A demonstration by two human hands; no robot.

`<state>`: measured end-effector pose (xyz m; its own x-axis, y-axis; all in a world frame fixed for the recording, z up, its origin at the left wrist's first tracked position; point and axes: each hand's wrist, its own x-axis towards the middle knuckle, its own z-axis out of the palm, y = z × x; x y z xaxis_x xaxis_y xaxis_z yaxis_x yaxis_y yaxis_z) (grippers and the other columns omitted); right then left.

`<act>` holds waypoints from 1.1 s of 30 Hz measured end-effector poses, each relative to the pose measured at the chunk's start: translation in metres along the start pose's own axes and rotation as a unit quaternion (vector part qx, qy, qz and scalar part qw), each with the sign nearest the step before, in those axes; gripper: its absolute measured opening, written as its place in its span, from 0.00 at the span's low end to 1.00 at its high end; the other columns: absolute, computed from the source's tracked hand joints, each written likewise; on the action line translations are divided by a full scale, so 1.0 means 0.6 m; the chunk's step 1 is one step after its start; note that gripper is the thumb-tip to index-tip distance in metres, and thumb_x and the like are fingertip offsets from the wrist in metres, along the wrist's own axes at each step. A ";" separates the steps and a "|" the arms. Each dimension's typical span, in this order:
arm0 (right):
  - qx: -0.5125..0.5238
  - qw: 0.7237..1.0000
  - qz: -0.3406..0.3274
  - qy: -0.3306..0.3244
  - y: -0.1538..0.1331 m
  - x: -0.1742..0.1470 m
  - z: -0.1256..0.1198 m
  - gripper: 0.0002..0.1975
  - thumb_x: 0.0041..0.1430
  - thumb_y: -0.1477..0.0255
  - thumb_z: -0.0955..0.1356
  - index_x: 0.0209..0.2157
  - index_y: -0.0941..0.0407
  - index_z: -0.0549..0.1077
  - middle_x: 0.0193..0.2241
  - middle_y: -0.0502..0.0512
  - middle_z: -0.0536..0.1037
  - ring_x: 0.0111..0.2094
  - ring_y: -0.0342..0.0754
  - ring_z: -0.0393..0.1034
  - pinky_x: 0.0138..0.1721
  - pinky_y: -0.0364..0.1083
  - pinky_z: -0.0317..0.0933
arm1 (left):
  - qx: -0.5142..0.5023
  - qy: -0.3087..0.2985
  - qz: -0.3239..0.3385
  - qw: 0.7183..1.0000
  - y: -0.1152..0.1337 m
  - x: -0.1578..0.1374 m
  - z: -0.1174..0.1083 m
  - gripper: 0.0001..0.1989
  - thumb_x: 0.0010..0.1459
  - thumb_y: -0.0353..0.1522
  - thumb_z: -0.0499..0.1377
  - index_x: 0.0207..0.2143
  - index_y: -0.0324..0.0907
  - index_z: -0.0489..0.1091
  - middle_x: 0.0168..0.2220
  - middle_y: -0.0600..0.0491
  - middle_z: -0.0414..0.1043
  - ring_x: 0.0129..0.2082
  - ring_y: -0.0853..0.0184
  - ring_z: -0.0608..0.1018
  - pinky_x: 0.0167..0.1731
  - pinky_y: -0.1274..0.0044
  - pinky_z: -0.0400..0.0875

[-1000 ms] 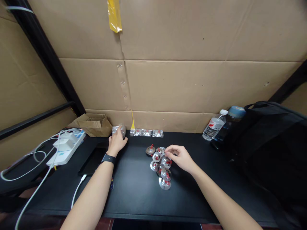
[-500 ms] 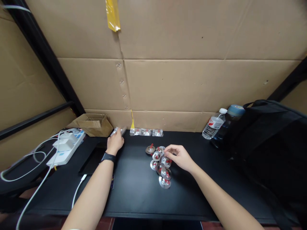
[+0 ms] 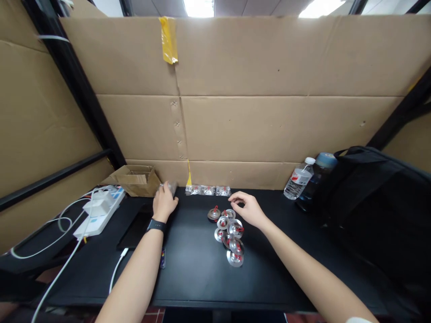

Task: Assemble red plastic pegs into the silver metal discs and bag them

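Observation:
Loose metal finger cymbals (image 3: pixel 235 229) with red loops lie in an overlapping cluster mid-table. Just behind and right of them hovers my right hand (image 3: pixel 249 209), fingers bent, a gap between thumb and fingertips and nothing visible in it. At the table's back left, my left hand (image 3: pixel 164 204), with a black band on its wrist, has its fingers around crinkled clear plastic packaging (image 3: pixel 172 186); its contents are hard to see and the fingertips are partly hidden. A row of clear packets (image 3: pixel 208 190), each with a shiny piece and some red inside, lies along the cardboard wall.
An open brown paper bag (image 3: pixel 139 181) stands left of my left hand. Nearby are a black tablet (image 3: pixel 134 229) with a white cable and a white power strip (image 3: pixel 101 213). On the right are a water bottle (image 3: pixel 299 179), a blue-lidded bottle (image 3: pixel 323 163) and a black backpack (image 3: pixel 377 215).
My right hand has drawn up and back off the cymbal cluster. My left hand stays at the plastic packaging. The head view has tilted up, showing ceiling lights.

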<state>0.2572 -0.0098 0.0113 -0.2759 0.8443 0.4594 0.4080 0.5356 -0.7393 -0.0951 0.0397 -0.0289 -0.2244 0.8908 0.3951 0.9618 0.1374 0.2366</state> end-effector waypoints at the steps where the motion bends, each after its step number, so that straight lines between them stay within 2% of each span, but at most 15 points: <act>1: -0.029 0.999 -0.017 -0.004 0.008 0.015 0.003 0.09 0.57 0.77 0.68 0.38 0.55 0.79 0.41 0.57 0.81 0.41 0.50 0.77 0.46 0.49 0.70 | 0.001 0.016 0.000 1.000 0.005 -0.004 -0.004 0.39 0.57 0.34 0.61 0.67 0.34 0.51 0.60 0.32 0.64 0.58 0.44 0.71 0.55 0.60 0.68; 3: -0.090 0.994 -0.053 -0.027 0.031 0.046 0.013 0.15 0.54 0.80 0.68 0.43 0.55 0.79 0.46 0.59 0.81 0.47 0.53 0.76 0.51 0.51 0.68 | -0.019 0.048 0.016 0.999 0.019 -0.012 -0.014 0.39 0.57 0.34 0.61 0.67 0.35 0.52 0.62 0.32 0.61 0.61 0.43 0.67 0.57 0.58 0.66; 5: -0.121 0.988 -0.069 -0.060 0.057 0.074 0.030 0.19 0.53 0.81 0.69 0.47 0.56 0.78 0.50 0.60 0.79 0.52 0.55 0.74 0.58 0.53 0.64 | -0.069 0.053 0.077 0.993 0.037 -0.021 -0.022 0.36 0.59 0.33 0.59 0.68 0.38 0.52 0.64 0.35 0.60 0.63 0.46 0.65 0.60 0.58 0.64; 7: -0.139 0.984 -0.070 -0.092 0.082 0.096 0.048 0.20 0.53 0.80 0.71 0.49 0.57 0.78 0.51 0.61 0.79 0.53 0.55 0.74 0.59 0.53 0.63 | -0.133 0.016 0.175 0.975 0.056 -0.030 -0.028 0.31 0.61 0.32 0.57 0.66 0.41 0.55 0.63 0.40 0.62 0.63 0.52 0.66 0.61 0.62 0.63; 9: -0.170 0.979 -0.043 -0.101 0.101 0.113 0.064 0.21 0.52 0.80 0.73 0.50 0.58 0.78 0.52 0.62 0.79 0.53 0.56 0.73 0.60 0.52 0.62 | -0.180 -0.039 0.265 0.946 0.074 -0.041 -0.028 0.25 0.63 0.32 0.56 0.63 0.44 0.61 0.61 0.43 0.65 0.62 0.55 0.68 0.61 0.64 0.64; 12: -0.194 0.975 -0.001 -0.109 0.118 0.127 0.075 0.21 0.50 0.81 0.73 0.49 0.61 0.79 0.50 0.65 0.80 0.51 0.57 0.75 0.57 0.51 0.64 | -0.213 -0.099 0.334 0.913 0.094 -0.057 -0.018 0.19 0.62 0.32 0.57 0.56 0.46 0.68 0.57 0.46 0.69 0.59 0.57 0.71 0.59 0.66 0.66; 17: -0.197 0.972 0.041 -0.125 0.125 0.131 0.050 0.15 0.54 0.81 0.71 0.43 0.59 0.82 0.40 0.61 0.84 0.44 0.54 0.79 0.51 0.49 0.67 | -0.229 -0.144 0.354 0.895 0.101 -0.069 0.003 0.16 0.61 0.30 0.58 0.52 0.45 0.71 0.53 0.47 0.71 0.56 0.58 0.73 0.58 0.66 0.67; 21: -0.179 0.968 0.062 -0.167 0.116 0.138 0.008 0.11 0.52 0.76 0.75 0.39 0.58 0.84 0.36 0.59 0.85 0.39 0.52 0.80 0.44 0.45 0.69 | -0.248 -0.141 0.350 0.892 0.097 -0.066 0.004 0.14 0.61 0.30 0.58 0.50 0.45 0.73 0.51 0.47 0.72 0.54 0.59 0.74 0.57 0.67 0.68; 24: -0.157 0.967 0.054 -0.194 0.100 0.147 -0.023 0.09 0.52 0.76 0.74 0.38 0.58 0.84 0.35 0.57 0.86 0.38 0.51 0.81 0.42 0.43 0.69 | -0.254 -0.142 0.353 0.889 0.098 -0.064 0.000 0.13 0.62 0.30 0.57 0.48 0.45 0.73 0.50 0.48 0.73 0.53 0.59 0.74 0.57 0.68 0.68; 28: -0.125 0.963 0.038 -0.237 0.077 0.157 -0.048 0.09 0.52 0.77 0.74 0.37 0.58 0.84 0.35 0.57 0.86 0.38 0.50 0.81 0.41 0.42 0.69 | -0.242 -0.150 0.358 0.889 0.103 -0.067 -0.004 0.12 0.63 0.29 0.56 0.48 0.45 0.74 0.48 0.48 0.74 0.51 0.60 0.75 0.55 0.69 0.69; 33: -0.128 0.960 0.038 -0.247 0.058 0.160 -0.058 0.14 0.49 0.84 0.72 0.37 0.59 0.84 0.34 0.57 0.86 0.37 0.49 0.81 0.38 0.40 0.68 | -0.186 -0.127 0.359 0.906 0.119 -0.068 -0.014 0.12 0.64 0.29 0.56 0.47 0.44 0.74 0.47 0.47 0.75 0.49 0.59 0.75 0.53 0.69 0.70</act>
<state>0.2754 0.0906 0.0469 -0.5903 0.8040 0.0716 0.6269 0.5126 -0.5867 -0.0185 0.0095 -0.0203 0.5264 0.7707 0.3590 0.7163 -0.6295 0.3010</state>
